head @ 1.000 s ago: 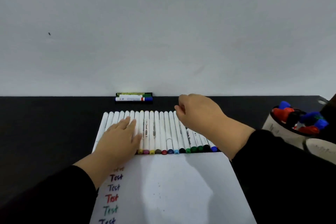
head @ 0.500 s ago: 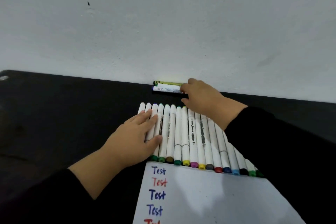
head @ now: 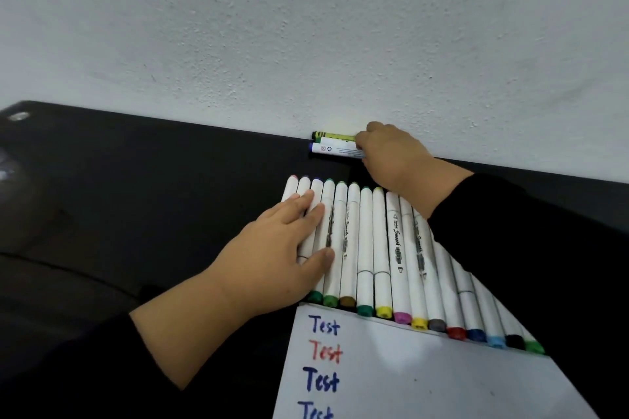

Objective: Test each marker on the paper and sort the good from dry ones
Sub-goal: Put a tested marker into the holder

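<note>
The left hand lies flat and released on the row of markers above the paper, likely stopping them rolling; the right hand, beyond the row at the wall, touches two set-apart markers; its grip cannot be told.

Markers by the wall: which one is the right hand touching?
The right hand rests on the white marker with the blue cap, the nearer of the pair; the green-yellow marker lies behind it, against the wall.
</note>
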{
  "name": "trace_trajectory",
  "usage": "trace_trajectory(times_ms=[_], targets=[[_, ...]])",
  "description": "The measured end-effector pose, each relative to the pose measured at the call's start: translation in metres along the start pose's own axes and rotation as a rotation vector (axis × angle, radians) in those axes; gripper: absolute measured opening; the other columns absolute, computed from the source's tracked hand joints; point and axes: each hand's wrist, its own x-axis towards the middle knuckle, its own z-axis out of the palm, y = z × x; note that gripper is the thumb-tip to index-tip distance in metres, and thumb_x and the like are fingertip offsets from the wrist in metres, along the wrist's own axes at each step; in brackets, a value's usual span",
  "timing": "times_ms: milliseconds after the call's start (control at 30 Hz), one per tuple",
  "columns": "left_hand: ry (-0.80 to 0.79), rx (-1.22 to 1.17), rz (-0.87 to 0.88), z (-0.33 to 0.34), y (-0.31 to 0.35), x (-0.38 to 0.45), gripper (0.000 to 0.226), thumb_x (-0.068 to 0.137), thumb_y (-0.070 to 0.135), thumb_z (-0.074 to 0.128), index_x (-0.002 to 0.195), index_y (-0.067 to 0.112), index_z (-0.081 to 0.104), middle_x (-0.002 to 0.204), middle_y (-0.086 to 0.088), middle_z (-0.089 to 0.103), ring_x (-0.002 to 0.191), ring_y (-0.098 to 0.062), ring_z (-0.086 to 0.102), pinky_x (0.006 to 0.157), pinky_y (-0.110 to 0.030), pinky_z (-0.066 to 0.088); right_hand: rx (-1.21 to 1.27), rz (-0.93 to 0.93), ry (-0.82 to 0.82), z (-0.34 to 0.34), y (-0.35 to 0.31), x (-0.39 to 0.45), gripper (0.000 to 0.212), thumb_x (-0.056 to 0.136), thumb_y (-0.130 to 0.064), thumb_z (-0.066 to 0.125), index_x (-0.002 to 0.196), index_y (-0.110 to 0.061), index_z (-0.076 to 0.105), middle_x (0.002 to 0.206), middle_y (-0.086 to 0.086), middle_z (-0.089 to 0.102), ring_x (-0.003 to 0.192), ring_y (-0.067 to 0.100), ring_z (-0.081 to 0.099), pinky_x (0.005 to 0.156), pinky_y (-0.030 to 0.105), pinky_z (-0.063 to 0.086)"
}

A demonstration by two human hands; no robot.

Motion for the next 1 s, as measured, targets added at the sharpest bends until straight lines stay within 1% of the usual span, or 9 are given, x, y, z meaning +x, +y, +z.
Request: trace_trajectory(times_ms=[167,333,433,500,567,700,800,867,1000], targets=[[-0.011,0.026,-0.008,-0.001,0.001,0.000,0.066,0.092,0.057,0.033,0.147,0.038,0.001,0.153,0.021,-0.010,0.141,-0.002,-0.005,0.114,-0.028,0.009,0.024,0.023,0.016,-0.002,-0.002,-0.002,0.028,0.090,-0.002,0.048,0.118,-0.002,0.051,0.119,0.015,0.048,0.107,0.030,0.048,0.074,0.029,0.031],[-0.011,0.077,-0.016,-0.002,0.003,-0.002,0.066,0.093,0.056,0.031,0.147,0.037,-0.002,0.155,0.017,-0.010,0.142,-0.005,-0.004,0.114,-0.030,0.009,0.152,0.101,0.009,-0.020,-0.005,-0.021,0.031,0.089,-0.013,0.054,0.119,-0.004,0.052,0.119,0.014,0.050,0.106,0.029,0.050,0.082,0.033,0.040],[0.028,0.126,0.004,-0.006,0.009,-0.008,0.064,0.095,0.053,0.030,0.148,0.035,-0.003,0.156,0.013,-0.010,0.143,-0.009,-0.005,0.114,-0.030,0.006,0.329,0.238,0.017,-0.042,-0.008,-0.044,0.028,0.085,-0.017,0.058,0.110,-0.006,0.057,0.107,0.011,0.056,0.089,0.026,0.058,0.072,0.032,0.046],[0.047,0.148,0.017,-0.006,0.012,-0.009,0.063,0.096,0.051,0.028,0.148,0.034,-0.002,0.156,0.012,-0.009,0.143,-0.010,-0.004,0.114,-0.030,0.007,0.475,0.339,-0.009,-0.053,-0.010,-0.061,0.022,0.082,-0.019,0.060,0.102,-0.009,0.059,0.094,0.009,0.062,0.072,0.021,0.057,0.063,0.030,0.047],[0.064,0.133,0.013,-0.006,0.017,-0.010,0.061,0.097,0.050,0.027,0.148,0.033,0.000,0.156,0.011,-0.007,0.143,-0.009,-0.002,0.114,-0.029,0.008,0.629,0.434,-0.065,-0.060,-0.014,-0.081,0.016,0.083,-0.023,0.061,0.096,-0.013,0.058,0.086,0.005,0.062,0.066,0.016,0.055,0.061,0.029,0.048],[0.075,0.040,0.066,-0.010,0.035,-0.041,0.058,0.097,0.049,0.029,0.148,0.034,0.006,0.156,0.016,0.000,0.142,-0.004,0.003,0.113,-0.026,0.010,0.901,0.589,-0.150,-0.074,-0.032,-0.135,0.008,0.086,-0.026,0.060,0.085,-0.018,0.059,0.086,0.003,0.066,0.072,0.013,0.056,0.072,0.032,0.051],[0.049,-0.074,0.066,-0.006,0.048,-0.071,0.056,0.097,0.048,0.032,0.147,0.038,0.008,0.154,0.021,0.005,0.140,0.001,0.009,0.111,-0.024,0.016,1.035,0.706,-0.178,-0.076,-0.044,-0.170,0.008,0.089,-0.025,0.056,0.084,-0.019,0.059,0.078,0.000,0.060,0.067,0.011,0.050,0.063,0.026,0.045],[0.024,-0.163,0.046,0.000,0.058,-0.092,0.054,0.097,0.047,0.033,0.146,0.041,0.010,0.153,0.022,0.009,0.139,0.001,0.014,0.111,-0.024,0.019,1.159,0.782,-0.166,-0.076,-0.052,-0.194,0.009,0.089,-0.022,0.055,0.088,-0.014,0.059,0.073,0.002,0.056,0.064,0.013,0.047,0.060,0.026,0.042],[-0.012,-0.425,-0.064,0.015,0.072,-0.124,0.053,0.093,0.049,0.042,0.143,0.044,0.023,0.150,0.017,0.027,0.134,-0.005,0.031,0.105,-0.027,0.030,1.379,0.860,-0.079,-0.074,-0.064,-0.233,0.009,0.088,-0.015,0.055,0.086,-0.009,0.061,0.063,0.004,0.052,0.057,0.014,0.042,0.052,0.024,0.036]])
